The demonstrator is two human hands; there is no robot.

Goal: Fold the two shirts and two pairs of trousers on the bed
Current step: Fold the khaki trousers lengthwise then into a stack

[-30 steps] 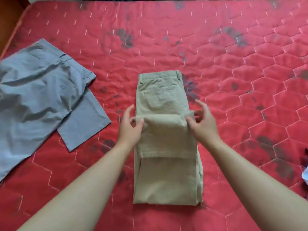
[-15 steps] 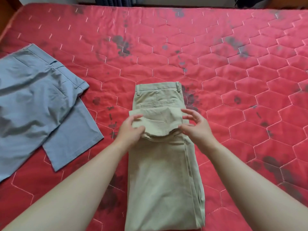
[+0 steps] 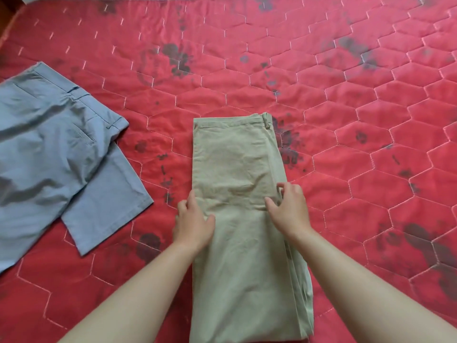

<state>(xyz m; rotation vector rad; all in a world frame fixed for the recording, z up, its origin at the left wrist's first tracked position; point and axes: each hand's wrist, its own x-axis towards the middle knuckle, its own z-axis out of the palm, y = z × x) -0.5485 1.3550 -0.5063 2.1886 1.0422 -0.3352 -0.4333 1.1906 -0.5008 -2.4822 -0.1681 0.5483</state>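
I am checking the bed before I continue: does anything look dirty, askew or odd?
Yes. The red bed cover carries dark blotchy stains, some right beside the khaki trousers, which lie straight. The grey trousers at the left lie crooked and wrinkled, not yet folded.

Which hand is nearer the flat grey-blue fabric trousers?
Left. The left hand rests on the edge of the folded beige fabric trousers facing the grey-blue trousers; the right hand touches their far edge.
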